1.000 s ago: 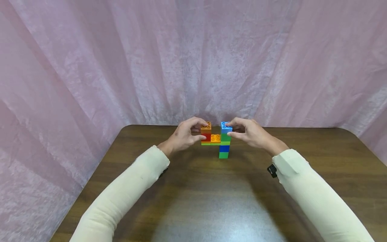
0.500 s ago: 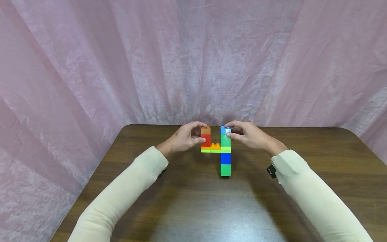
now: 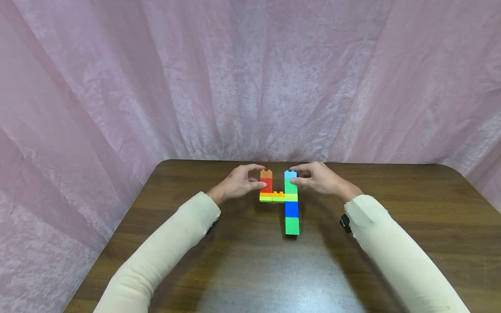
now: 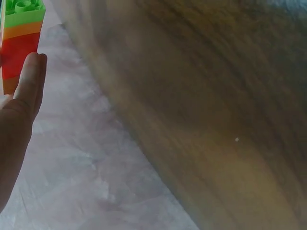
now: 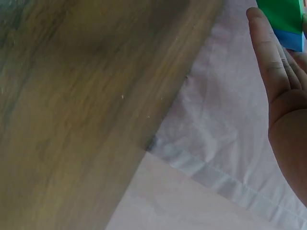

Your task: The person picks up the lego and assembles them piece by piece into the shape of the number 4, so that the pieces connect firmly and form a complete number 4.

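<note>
A toy building-brick assembly (image 3: 291,209) is held over the far middle of the table, its long column's lower end tipped toward me. That column runs light blue, green, lime, blue, green from top to bottom. A lime and orange crosspiece (image 3: 278,197) joins it to a short red brick (image 3: 266,184) topped with orange-brown. My left hand (image 3: 239,182) pinches the short stack between thumb and fingers; in the left wrist view the lime brick's hollow underside (image 4: 23,6) shows. My right hand (image 3: 322,178) pinches the upper green brick (image 3: 290,187) and the light blue one. Whether the lower end touches the table, I cannot tell.
The brown wooden table (image 3: 250,269) extends around the hands. Behind and to the left hangs a pink curtain (image 3: 250,78), close to the table's far edge. A dark strapped device (image 3: 345,223) sits at the right wrist.
The brick assembly has tipped, its lower end swinging toward me, so its front face shows more and its top studs less. Both hands have lowered slightly in the head view, still gripping it.
</note>
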{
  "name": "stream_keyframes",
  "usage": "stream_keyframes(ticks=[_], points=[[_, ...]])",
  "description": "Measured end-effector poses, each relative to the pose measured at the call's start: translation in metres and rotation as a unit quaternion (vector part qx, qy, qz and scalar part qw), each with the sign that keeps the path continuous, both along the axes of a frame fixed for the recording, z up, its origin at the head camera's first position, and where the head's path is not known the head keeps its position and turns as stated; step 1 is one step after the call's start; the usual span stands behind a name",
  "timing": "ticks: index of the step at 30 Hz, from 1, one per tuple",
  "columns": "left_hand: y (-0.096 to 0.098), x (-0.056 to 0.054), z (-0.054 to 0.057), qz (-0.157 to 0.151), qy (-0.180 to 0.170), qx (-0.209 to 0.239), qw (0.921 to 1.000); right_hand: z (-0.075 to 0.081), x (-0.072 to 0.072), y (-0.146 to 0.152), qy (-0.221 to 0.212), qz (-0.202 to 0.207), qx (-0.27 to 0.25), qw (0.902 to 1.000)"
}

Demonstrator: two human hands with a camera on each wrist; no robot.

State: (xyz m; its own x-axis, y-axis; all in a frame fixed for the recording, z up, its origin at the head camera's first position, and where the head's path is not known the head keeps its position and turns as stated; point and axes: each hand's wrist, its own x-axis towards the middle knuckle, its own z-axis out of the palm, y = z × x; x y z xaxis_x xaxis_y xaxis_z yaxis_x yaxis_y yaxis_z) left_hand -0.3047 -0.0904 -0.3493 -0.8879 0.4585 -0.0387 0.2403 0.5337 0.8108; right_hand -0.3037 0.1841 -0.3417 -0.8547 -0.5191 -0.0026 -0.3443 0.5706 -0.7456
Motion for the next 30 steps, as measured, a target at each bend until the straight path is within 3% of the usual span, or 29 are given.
stream_keyframes(ticks=[6,12,21,30], points=[[0.003,-0.001,-0.01,0.019,-0.032,0.015,0.9992,-0.007,-0.001,-0.003,-0.059,-0.013,-0.003,0.9982],[0.008,0.001,-0.019,0.031,-0.022,-0.001,0.9993,-0.017,-0.003,-0.009,-0.095,-0.02,0.007,0.9953],[0.013,0.005,-0.025,0.063,-0.047,-0.02,0.9967,-0.026,-0.002,-0.018,-0.069,-0.028,0.043,0.9963],[0.015,0.004,-0.029,0.052,-0.054,-0.035,0.9966,-0.026,0.001,-0.019,-0.069,-0.036,0.06,0.9952]])
